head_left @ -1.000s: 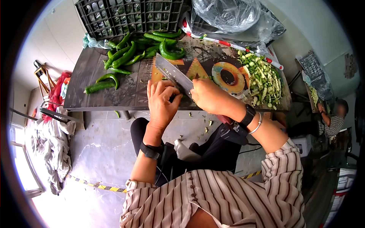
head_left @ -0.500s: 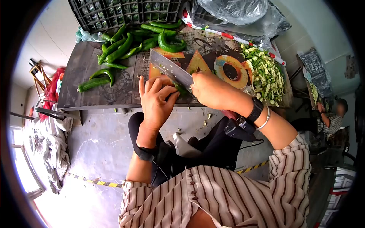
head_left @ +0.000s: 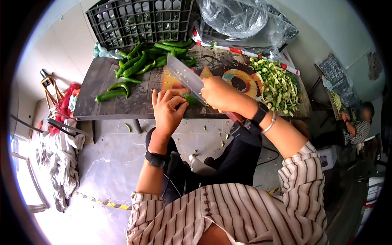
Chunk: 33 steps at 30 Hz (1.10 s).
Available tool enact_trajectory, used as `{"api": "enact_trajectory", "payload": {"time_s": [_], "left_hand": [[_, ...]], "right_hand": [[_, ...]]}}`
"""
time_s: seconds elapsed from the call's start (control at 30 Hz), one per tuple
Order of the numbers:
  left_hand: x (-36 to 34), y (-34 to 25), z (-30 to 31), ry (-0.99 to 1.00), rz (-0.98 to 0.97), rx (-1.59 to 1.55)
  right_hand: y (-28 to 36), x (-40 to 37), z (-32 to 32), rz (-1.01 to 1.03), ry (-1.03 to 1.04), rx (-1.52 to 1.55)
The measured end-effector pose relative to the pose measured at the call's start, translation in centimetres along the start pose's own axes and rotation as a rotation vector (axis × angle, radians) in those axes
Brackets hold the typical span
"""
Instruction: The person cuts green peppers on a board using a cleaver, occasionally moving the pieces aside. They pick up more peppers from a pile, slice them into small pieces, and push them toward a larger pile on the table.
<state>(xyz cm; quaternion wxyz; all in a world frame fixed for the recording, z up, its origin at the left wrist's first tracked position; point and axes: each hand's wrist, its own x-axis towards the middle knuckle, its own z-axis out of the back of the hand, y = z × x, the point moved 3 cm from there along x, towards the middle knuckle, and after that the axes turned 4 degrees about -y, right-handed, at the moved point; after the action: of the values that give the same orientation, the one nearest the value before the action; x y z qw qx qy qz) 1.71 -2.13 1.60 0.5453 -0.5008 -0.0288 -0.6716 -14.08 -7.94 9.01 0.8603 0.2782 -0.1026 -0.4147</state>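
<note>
My left hand (head_left: pixel 168 109) is near the table's front edge, thumb and index finger pinching a piece of green pepper (head_left: pixel 191 99). My right hand (head_left: pixel 222 96) is closed round the handle of a wide knife (head_left: pixel 185 75); its blade slants up to the left, its lower part right beside the pepper piece. Whether the edge touches the pepper is hard to tell. Whole green peppers (head_left: pixel 136 64) lie piled behind my left hand, and two more (head_left: pixel 111 95) lie to the left. Chopped pepper (head_left: pixel 279 87) is heaped on the right of the table (head_left: pixel 143 100).
A black crate (head_left: pixel 139 24) and clear plastic bags (head_left: pixel 241 20) stand along the back. One pepper (head_left: pixel 128 127) lies on the floor, with scattered bits. Cloth (head_left: pixel 55 159) hangs at the left. Another person (head_left: pixel 359 128) sits at the far right.
The view has shifted, so the table appears slightly lower and more of the crate shows. Both hands stay close together with the knife and the pepper piece still held.
</note>
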Motion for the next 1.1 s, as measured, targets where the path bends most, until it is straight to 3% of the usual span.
{"api": "enact_trajectory", "payload": {"time_s": [0.13,0.17,0.2,0.63,0.7,0.73,0.8,0.83,0.93,1.1], "left_hand": [[0.2,0.0,0.0,0.004,0.002,-0.003],[0.3,-0.1,0.0,-0.004,0.006,-0.012],[0.4,-0.1,0.0,-0.005,0.008,-0.013],[0.5,-0.1,0.2,0.033,0.034,0.004],[0.1,0.0,-0.1,0.043,0.049,0.008],[0.1,0.0,-0.2,0.045,0.054,0.002],[0.4,0.2,-0.2,0.057,0.036,0.005],[0.4,0.4,-0.1,0.047,0.027,0.004],[0.3,0.3,0.0,0.02,0.026,-0.008],[0.2,0.2,-0.2,0.016,0.054,-0.008]], "right_hand": [[1.2,-1.1,0.5,0.07,-0.058,-0.069],[1.3,-1.1,0.6,-0.099,-0.003,-0.043],[1.0,-1.1,0.3,-0.098,-0.002,-0.045],[1.3,0.0,-0.3,0.108,0.107,-0.197],[1.8,0.2,-0.1,-0.152,0.136,-0.083],[1.7,0.7,-0.9,-0.155,0.139,-0.079],[1.6,2.1,-1.4,-0.028,-0.186,-0.181],[1.6,2.9,-1.5,0.104,-0.097,-0.295],[0.0,3.9,-1.5,0.044,0.034,-0.149],[1.2,1.3,0.0,-0.065,-0.144,0.03]]}}
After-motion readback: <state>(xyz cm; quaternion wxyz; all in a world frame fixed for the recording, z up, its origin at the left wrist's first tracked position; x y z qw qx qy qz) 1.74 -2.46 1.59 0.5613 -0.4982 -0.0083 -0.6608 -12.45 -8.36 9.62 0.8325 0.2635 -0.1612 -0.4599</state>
